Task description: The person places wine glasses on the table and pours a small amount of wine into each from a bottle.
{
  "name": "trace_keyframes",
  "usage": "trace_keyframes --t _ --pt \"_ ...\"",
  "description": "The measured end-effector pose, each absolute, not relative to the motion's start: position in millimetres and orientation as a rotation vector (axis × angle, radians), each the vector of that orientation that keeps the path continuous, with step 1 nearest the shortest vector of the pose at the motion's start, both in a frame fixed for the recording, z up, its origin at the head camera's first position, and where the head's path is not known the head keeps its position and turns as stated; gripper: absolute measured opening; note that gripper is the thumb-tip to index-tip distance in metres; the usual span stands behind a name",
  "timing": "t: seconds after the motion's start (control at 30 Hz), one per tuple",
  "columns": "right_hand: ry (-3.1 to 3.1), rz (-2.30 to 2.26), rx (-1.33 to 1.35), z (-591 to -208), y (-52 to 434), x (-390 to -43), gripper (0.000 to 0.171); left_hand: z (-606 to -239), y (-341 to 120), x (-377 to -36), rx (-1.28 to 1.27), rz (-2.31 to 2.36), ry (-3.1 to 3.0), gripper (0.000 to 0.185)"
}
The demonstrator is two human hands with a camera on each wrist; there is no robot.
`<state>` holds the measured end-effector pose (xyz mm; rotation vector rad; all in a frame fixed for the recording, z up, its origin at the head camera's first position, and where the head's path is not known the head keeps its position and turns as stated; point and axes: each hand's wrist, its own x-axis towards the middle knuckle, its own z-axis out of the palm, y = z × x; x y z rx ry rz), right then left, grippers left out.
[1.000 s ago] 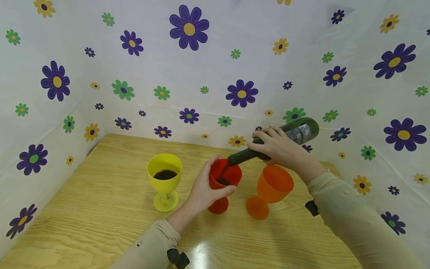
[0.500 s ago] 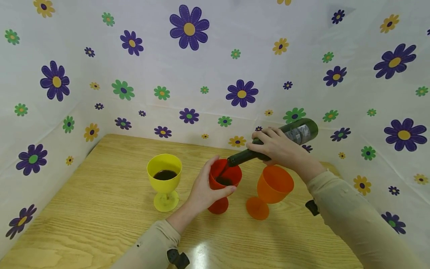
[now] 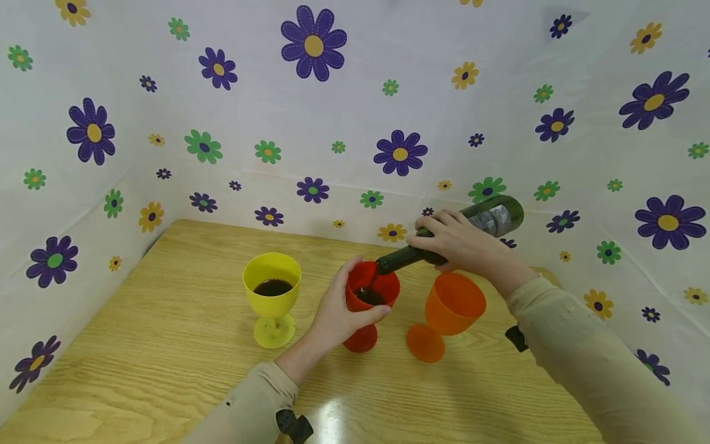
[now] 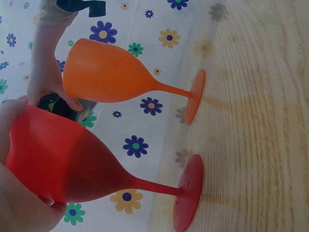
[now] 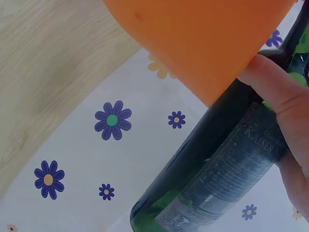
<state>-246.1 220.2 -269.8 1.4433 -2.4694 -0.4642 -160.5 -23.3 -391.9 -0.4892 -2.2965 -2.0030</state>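
My right hand grips a dark green bottle tilted down to the left, its mouth over a red goblet. Dark liquid streams into the red bowl. My left hand wraps the bowl of that red goblet, which stands on the wooden table. The right wrist view shows my fingers round the bottle beside its label. An orange goblet stands just right of the red one, beneath the bottle.
A yellow goblet with dark liquid in it stands left of the red one. White sheets printed with flowers wall the table at the back and both sides. The orange goblet stands close by the red one.
The dark liquid in the red goblet has risen a little. Both hands, the bottle and the goblets have stayed in place.
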Motion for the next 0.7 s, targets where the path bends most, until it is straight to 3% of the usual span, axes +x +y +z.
trace_keyframes --t 0.3,0.7 --pt "-2.532 -0.460 1.453 -267 219 -248 0.072 -391 -24 -160 -0.486 -2.010 -2.295 0.090" --pt "-2.612 -0.399 1.462 -272 217 -253 0.069 -361 -27 -143 -0.481 -2.026 -2.309 0.086"
